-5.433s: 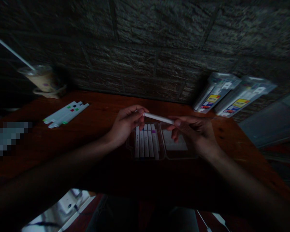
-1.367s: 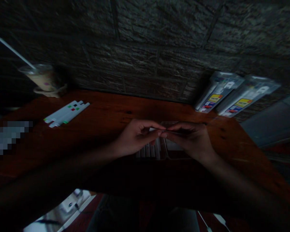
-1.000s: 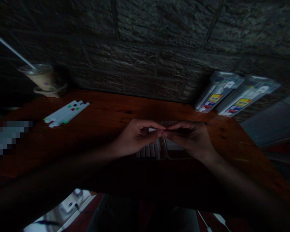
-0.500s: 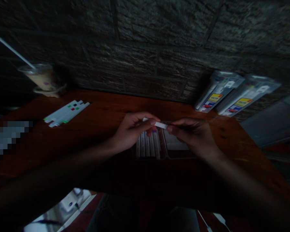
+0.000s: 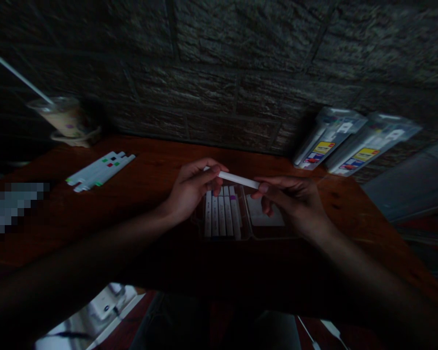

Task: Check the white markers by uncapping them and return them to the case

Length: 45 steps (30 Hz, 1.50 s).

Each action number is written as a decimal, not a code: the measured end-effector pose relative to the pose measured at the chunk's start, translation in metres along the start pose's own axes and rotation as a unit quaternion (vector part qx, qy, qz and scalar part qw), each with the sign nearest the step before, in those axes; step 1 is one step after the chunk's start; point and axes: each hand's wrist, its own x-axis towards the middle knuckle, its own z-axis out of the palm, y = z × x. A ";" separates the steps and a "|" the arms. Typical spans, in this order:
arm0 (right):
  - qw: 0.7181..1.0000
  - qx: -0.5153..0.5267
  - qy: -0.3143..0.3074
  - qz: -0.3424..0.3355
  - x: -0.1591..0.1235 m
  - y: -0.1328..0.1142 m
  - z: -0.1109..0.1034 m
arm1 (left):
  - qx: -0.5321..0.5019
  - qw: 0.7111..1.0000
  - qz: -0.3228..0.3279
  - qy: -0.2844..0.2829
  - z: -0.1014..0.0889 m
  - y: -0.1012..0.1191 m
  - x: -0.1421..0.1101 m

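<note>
Head view: white marker (image 5: 241, 180) aslant above the open case (image 5: 249, 237);
Left hand (image 5: 190, 190): fingertips pinching one end;
Right hand (image 5: 299, 200): thumb and fingers gripping the other;
Pinch: best light and even; wrists steady, clear of the cased pens (image 5: 222, 215) beneath
</note>
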 end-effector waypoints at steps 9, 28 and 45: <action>0.998 0.055 -0.032 0.019 0.000 0.000 -0.001 | -0.023 1.000 -0.005 0.010 0.000 0.000 0.002; 0.991 0.087 0.086 0.045 0.013 0.001 -0.008 | -0.046 0.996 -0.029 -0.071 -0.002 0.000 0.002; 0.974 0.156 0.133 0.101 0.016 -0.002 -0.009 | -0.103 0.981 -0.017 -0.165 -0.006 0.000 0.000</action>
